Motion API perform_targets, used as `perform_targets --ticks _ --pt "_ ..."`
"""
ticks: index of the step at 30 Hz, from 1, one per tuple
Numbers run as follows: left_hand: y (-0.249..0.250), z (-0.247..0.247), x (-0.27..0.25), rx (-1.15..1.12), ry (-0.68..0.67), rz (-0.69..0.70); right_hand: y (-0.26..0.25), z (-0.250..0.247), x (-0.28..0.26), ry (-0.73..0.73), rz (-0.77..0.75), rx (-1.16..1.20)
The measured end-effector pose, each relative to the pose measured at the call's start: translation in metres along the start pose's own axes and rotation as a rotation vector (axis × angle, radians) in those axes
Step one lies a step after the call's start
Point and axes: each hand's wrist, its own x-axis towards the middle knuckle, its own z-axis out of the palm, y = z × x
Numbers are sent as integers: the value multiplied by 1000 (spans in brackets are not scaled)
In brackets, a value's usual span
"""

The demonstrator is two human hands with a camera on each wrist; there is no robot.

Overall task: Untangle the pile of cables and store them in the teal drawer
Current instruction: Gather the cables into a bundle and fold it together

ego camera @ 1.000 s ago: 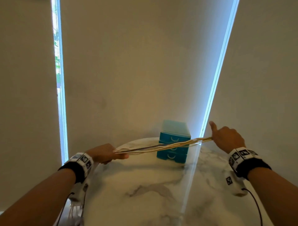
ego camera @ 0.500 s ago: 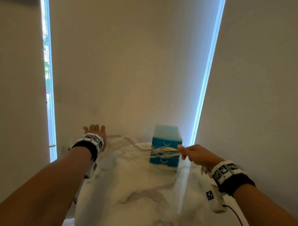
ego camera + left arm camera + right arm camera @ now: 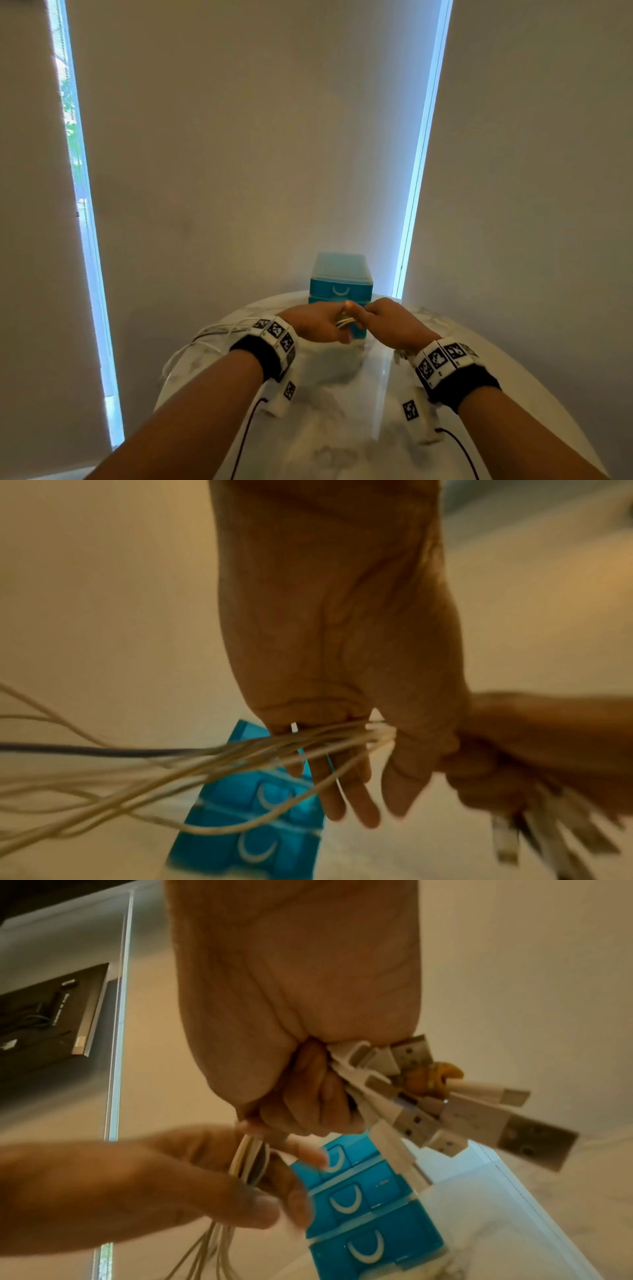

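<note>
Both hands meet just in front of the teal drawer unit (image 3: pixel 339 284), which stands at the back of the marble table (image 3: pixel 342 428) with its drawers closed. My right hand (image 3: pixel 363 318) is a fist round the ends of the white cables (image 3: pixel 246 1161), and several USB plugs (image 3: pixel 445 1112) stick out of it. My left hand (image 3: pixel 342 325) holds the same bundle right beside the right fist, thumb and fingers loosely round it. From there the cables (image 3: pixel 171 761) trail off to the left. One dark cable (image 3: pixel 85 750) runs among the white ones.
Slack cable loops (image 3: pixel 212 334) lie on the table's left rim and hang over it. Window blinds (image 3: pixel 257 154) close off the space behind the table. Wired sensor boxes hang under both wrists.
One second ago my hands held the cables stretched wide apart. My left hand then reached far left and has now come back to take the bundle beside my right hand.
</note>
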Motion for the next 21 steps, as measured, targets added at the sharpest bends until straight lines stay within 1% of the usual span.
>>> perform_targets --ticks 1,3,5,6,8,9,10,11,13,14,16,17,19,20,21 --pt "-2 7 2 -34 0 -27 4 -3 -2 -6 9 -15" --pt "-6 16 3 -127 -17 -96 13 -9 -11 -74 41 -34" --pt "-6 15 -3 -237 -78 -132 22 -10 -22 -148 78 -40" --pt "-5 13 -5 -327 -120 -140 26 -7 -26 -165 102 -27" --pt "-1 7 -8 -509 -187 -152 34 -2 -32 -169 154 43" --pt "0 6 -7 -541 -183 -162 37 0 -33 -158 166 95" --pt "-1 6 -5 -529 -144 -183 40 2 -33 -141 171 174" --pt "-2 8 -2 -457 -67 -202 44 5 -32 -130 172 291" --pt "-1 12 0 -169 116 -182 50 11 -34 -151 146 551" --pt "-2 14 2 -7 174 -166 52 13 -35 -193 138 633" --pt "4 18 2 220 229 -147 53 11 -35 -330 162 696" --pt "8 20 1 281 254 -143 52 9 -34 -397 188 718" --pt "13 25 2 303 324 -151 43 7 -29 -476 276 769" --pt "13 27 1 304 351 -148 37 7 -25 -489 315 771" --pt "13 29 2 301 373 -144 29 8 -21 -476 335 710"
